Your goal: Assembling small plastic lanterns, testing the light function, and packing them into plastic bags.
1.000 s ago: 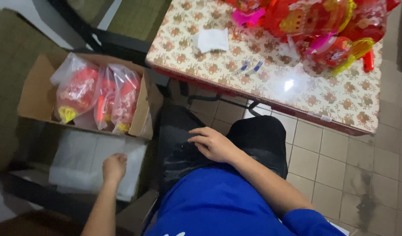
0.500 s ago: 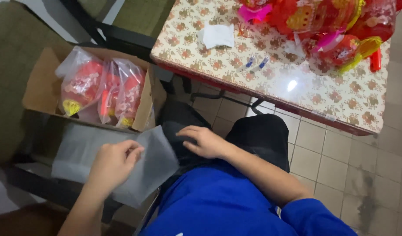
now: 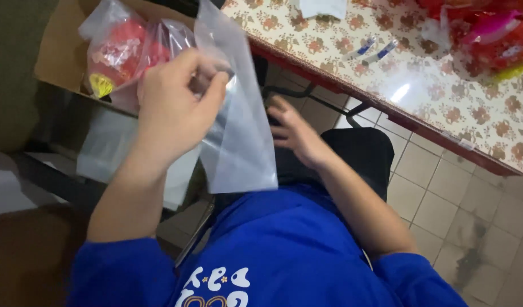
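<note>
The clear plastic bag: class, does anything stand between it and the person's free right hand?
Nothing visible. The left hand pinches the clear plastic bag up high; the right hand is open just beside its edge.

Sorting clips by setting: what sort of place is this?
Likely a home packing spot: a floral-clothed table, a cardboard box of bagged red toys, tiled floor. The left hand holds a clear bag.

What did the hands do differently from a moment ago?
The left hand took a clear plastic bag from the stack below and lifted it up. The right hand rose off the lap, fingers spread. The cardboard box of bagged red toys stayed put.
</note>
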